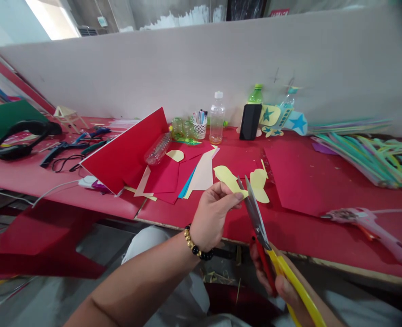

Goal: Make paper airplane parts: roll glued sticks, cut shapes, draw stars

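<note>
Pinching yellow paper (226, 175) in left hand (210, 213), slanting lengthwise forward-left from fingertips (238, 196); gripping scissors (262, 240) in right hand (285, 289), aiming parted blades (256, 214) just right of those fingertips.

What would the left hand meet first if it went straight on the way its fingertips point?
Probably the scissors in the right hand, just past those fingertips, though depth is unclear.

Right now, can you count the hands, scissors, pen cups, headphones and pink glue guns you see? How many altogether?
Hands: 2, the left hand and the right hand
Scissors: 1 pair
Pen cup: 1
Headphones: 1 pair
Pink glue gun: 1
Total: 6, counting each pair as one
</note>
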A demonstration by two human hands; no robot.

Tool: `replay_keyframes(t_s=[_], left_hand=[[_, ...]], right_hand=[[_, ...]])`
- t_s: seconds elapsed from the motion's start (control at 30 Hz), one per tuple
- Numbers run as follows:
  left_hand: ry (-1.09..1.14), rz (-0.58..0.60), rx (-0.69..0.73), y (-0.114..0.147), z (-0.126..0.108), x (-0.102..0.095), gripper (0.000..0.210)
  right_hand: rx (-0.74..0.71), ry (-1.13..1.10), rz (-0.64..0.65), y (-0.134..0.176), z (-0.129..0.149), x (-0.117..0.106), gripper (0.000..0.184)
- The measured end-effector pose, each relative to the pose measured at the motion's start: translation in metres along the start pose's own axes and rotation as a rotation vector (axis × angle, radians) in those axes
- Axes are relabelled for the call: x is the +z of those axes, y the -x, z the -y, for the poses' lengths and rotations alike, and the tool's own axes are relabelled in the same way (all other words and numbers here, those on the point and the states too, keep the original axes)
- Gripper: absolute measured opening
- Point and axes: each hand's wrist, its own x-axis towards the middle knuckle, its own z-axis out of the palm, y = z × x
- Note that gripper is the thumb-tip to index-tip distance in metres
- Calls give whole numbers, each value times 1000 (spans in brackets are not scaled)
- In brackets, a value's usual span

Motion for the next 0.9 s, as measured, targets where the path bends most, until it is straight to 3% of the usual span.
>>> replay_keyframes(t_s=[0.27,0.6,0.9], left_hand=[[-33,13,8,1,0,-1,23],[-37,30,-30,2,-3,-1,25],[-34,63,-34,1,-5,-2,25]], right_hand=[[-7,41,-92,-1,8,4,57],[25,-8,-57,0,15,5,61],[-35,30,-1,3,-13,-14,58]])
